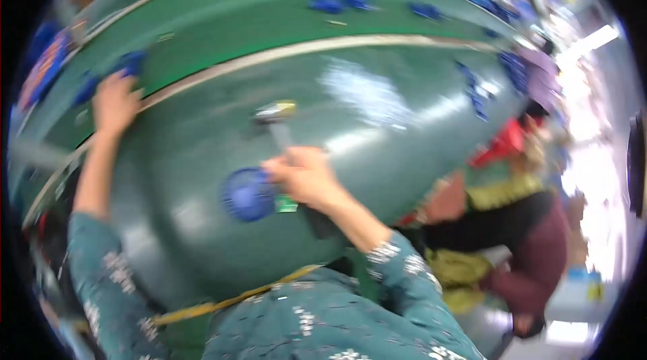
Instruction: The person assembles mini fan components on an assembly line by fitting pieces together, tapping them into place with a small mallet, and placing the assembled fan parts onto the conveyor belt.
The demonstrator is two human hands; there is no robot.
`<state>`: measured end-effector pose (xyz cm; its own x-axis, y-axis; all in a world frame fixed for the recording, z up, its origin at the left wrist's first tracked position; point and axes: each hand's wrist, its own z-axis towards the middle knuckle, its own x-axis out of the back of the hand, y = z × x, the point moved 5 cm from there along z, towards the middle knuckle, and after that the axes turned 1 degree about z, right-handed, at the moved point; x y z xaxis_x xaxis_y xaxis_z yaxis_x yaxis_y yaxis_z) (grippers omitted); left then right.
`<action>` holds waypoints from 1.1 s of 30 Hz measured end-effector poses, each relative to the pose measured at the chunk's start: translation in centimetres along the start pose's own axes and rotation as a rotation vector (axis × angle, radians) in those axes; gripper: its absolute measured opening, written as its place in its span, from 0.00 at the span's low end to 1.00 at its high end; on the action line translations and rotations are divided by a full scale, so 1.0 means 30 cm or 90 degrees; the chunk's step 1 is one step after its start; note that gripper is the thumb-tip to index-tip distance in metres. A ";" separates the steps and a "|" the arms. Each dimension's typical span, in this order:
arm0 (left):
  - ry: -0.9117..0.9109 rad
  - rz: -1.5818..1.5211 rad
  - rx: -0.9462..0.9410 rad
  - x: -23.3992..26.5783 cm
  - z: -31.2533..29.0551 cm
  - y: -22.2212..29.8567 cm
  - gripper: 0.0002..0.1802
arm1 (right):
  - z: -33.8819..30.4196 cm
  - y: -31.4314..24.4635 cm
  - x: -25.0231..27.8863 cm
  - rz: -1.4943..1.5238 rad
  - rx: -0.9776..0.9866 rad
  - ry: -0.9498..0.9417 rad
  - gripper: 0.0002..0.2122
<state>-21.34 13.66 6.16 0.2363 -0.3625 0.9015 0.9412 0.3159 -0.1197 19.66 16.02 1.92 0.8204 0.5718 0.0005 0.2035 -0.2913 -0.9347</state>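
My right hand is closed round the handle of a hammer, whose dark head with a yellow end points away from me over the green tabletop. Just left of these fingers is a round blue plastic part that looks like a small fan; whether the fingertips touch it I cannot tell. Beside it shows a small green piece. At the far left, my left hand reaches over the table's pale edge onto the green belt, its blurred fingers closed on a blue part.
Several blue parts lie along the green belt beyond the pale rail. More blue pieces are at the table's right end. A co-worker in a dark red sleeve is close on my right; others work farther off.
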 end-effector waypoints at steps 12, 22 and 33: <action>-0.031 -0.318 -0.068 0.203 -0.270 0.205 0.06 | 0.024 -0.053 0.031 -0.198 0.029 -0.022 0.13; -0.180 -0.260 0.030 0.458 -0.637 0.494 0.11 | 0.003 -0.055 0.001 -0.337 0.117 0.011 0.18; 0.035 -0.356 -0.193 0.404 -0.596 0.858 0.17 | -0.058 -0.076 0.069 -0.477 0.187 0.029 0.16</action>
<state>10.05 1.71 6.58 -0.3062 -0.4479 0.8400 0.9505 -0.1932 0.2434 21.83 16.52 4.67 0.5439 0.5011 0.6731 0.5649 0.3745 -0.7353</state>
